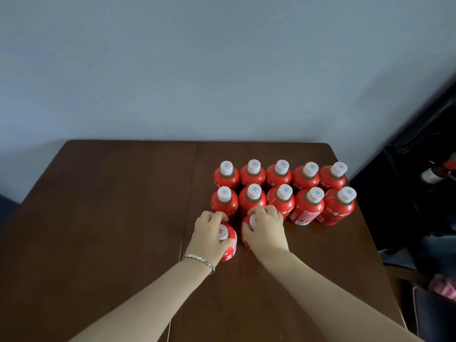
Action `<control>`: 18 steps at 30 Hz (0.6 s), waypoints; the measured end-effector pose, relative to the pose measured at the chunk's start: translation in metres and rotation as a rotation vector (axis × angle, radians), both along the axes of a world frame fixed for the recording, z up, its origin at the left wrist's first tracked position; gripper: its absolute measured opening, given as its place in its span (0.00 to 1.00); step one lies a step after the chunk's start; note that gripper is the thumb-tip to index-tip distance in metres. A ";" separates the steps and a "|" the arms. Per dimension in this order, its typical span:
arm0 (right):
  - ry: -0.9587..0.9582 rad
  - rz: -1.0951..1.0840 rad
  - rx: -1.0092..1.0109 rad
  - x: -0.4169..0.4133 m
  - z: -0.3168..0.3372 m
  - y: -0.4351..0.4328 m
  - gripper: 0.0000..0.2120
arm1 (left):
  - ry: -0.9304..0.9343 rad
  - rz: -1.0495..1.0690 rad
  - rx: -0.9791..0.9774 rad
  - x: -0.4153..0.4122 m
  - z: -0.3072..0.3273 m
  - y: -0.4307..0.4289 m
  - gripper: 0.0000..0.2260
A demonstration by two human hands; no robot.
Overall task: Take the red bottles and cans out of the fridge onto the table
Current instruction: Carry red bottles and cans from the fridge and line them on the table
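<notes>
Gripping two of twelve red bottles (306, 213)

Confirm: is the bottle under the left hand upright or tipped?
Upright. The bottle shows its white cap on top, like the rows behind it; the left hand grips it from above.

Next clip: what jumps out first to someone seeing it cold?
Ten red bottles with white caps stand upright in two rows of five on the right half of the dark table. In front of them, the left hand grips an eleventh bottle and the right hand a twelfth bottle.
</notes>
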State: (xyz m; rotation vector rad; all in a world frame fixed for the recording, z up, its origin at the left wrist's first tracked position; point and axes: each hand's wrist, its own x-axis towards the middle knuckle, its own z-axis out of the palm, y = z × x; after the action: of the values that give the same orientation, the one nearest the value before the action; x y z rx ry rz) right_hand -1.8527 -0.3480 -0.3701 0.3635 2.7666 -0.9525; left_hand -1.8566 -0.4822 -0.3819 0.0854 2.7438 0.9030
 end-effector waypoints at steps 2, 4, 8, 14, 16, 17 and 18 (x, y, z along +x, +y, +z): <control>0.018 -0.075 -0.042 0.007 -0.001 -0.002 0.27 | -0.060 0.087 -0.041 0.007 -0.005 -0.002 0.30; -0.081 -0.137 -0.065 0.014 -0.004 0.000 0.37 | -0.247 0.207 0.003 0.013 -0.013 -0.002 0.38; -0.190 -0.199 -0.253 0.017 -0.015 0.008 0.34 | -0.401 0.326 0.263 0.014 -0.025 -0.001 0.35; -0.164 -0.196 -0.251 0.019 -0.016 0.007 0.30 | -0.336 0.361 0.359 0.001 -0.022 0.010 0.34; -0.163 -0.184 -0.239 0.018 -0.017 0.008 0.31 | -0.345 0.362 0.348 -0.001 -0.023 0.012 0.35; -0.166 -0.179 -0.234 0.018 -0.018 0.008 0.32 | -0.346 0.361 0.341 -0.001 -0.023 0.014 0.36; -0.173 -0.172 -0.224 0.017 -0.018 0.007 0.34 | -0.348 0.361 0.334 -0.001 -0.024 0.014 0.37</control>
State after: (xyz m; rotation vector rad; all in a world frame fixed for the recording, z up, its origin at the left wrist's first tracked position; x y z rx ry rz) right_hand -1.8357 -0.3406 -0.3885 0.6224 2.4729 -1.1959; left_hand -1.8578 -0.4685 -0.4057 -0.4753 2.2994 1.3222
